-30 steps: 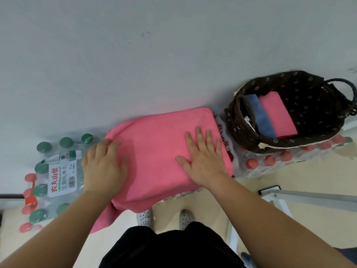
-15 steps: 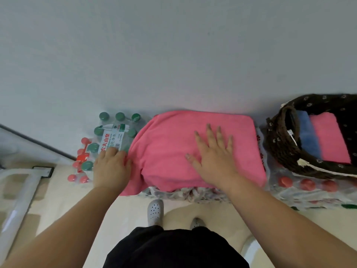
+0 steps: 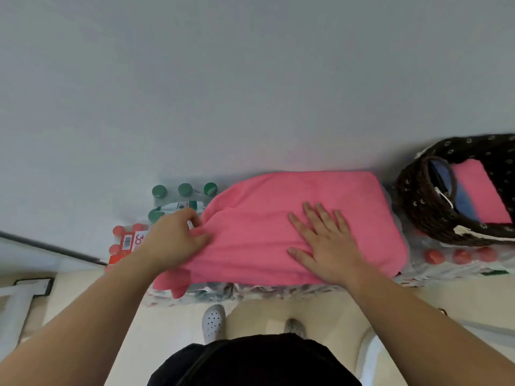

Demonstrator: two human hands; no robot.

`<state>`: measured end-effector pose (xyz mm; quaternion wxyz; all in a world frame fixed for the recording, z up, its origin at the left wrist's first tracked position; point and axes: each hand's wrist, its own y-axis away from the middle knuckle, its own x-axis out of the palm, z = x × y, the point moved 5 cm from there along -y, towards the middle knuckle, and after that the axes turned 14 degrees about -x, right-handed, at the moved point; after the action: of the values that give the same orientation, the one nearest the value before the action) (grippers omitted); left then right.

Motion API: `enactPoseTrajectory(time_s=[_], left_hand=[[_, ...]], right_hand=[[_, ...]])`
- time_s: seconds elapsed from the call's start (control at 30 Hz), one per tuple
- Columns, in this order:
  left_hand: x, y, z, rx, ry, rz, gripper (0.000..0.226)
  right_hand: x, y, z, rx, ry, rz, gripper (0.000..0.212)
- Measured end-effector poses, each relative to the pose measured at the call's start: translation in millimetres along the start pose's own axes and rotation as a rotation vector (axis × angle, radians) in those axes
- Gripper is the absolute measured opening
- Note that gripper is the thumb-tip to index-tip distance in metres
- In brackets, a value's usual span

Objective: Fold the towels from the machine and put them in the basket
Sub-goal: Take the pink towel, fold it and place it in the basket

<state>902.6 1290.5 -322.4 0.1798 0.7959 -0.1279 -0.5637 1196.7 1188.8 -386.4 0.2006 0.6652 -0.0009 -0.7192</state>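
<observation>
Against a plain grey wall, a pink towel (image 3: pixel 292 218) lies over packed bottles (image 3: pixel 181 190). Left hand (image 3: pixel 175 240) pinches its edge; right hand (image 3: pixel 323 243) presses flat, fingers spread. Basket (image 3: pixel 418 207) right.

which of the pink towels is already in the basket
The small folded pink towel beside the blue towel inside the basket; the large pink towel lies outside, under both hands.

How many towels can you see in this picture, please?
3: a large pink towel spread under both hands, and a folded blue towel beside a folded pink towel in the dark wicker basket. Others may lie hidden beneath.
</observation>
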Motion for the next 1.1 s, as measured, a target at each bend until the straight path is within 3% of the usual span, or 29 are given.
enactPoseTrajectory(time_s=[0.07,0.17,0.27,0.37,0.47,0.57,0.63,0.73,0.87,0.97,1.1], left_hand=[[-0.1,-4.4,-0.3,0.003,-0.004,0.092,0.046],[9.2,-8.2,13.9,-0.136,0.183,0.354,0.069],[13.2,-12.6,30.6,-0.166,0.261,0.483,0.044],[10.1,-15.6,34.7,-0.081,0.249,0.400,0.020],[5.4,-16.4,38.1,-0.079,0.406,0.329,0.024],[4.9,-13.7,41.4,-0.083,0.607,0.370,0.029],[5.9,-11.5,46.0,-0.101,0.631,0.369,0.030],[7.7,-8.9,55.9,-0.109,0.548,0.339,0.021],[10.1,-2.7,61.0,0.007,0.287,0.215,0.020],[10.9,4.0,61.5,0.054,0.174,0.121,0.026],[23.8,11.0,65.0,0.037,0.102,0.083,0.018]], right_hand=[[-0.4,-0.2,-1.0,0.010,0.000,-0.019,0.079],[2.6,-2.8,-1.2,0.051,0.023,0.004,0.080],[2.9,-6.1,-0.4,0.092,0.045,0.036,0.084],[2.4,-7.1,0.8,0.120,0.040,0.043,0.087],[1.5,-6.2,0.9,0.136,0.027,0.080,0.088],[-14.4,-11.6,10.8,0.167,0.009,0.078,0.094],[-43.3,-25.1,35.7,0.148,-0.018,-0.077,0.087],[-83.6,-67.1,96.5,-0.084,-0.112,-0.318,0.056],[-81.5,-132.2,150.4,-0.301,-0.030,-0.112,0.036],[-75.2,-158.7,158.2,-0.398,0.131,0.065,0.040],[-79.5,-167.1,158.0,-0.552,0.222,0.173,0.045]])
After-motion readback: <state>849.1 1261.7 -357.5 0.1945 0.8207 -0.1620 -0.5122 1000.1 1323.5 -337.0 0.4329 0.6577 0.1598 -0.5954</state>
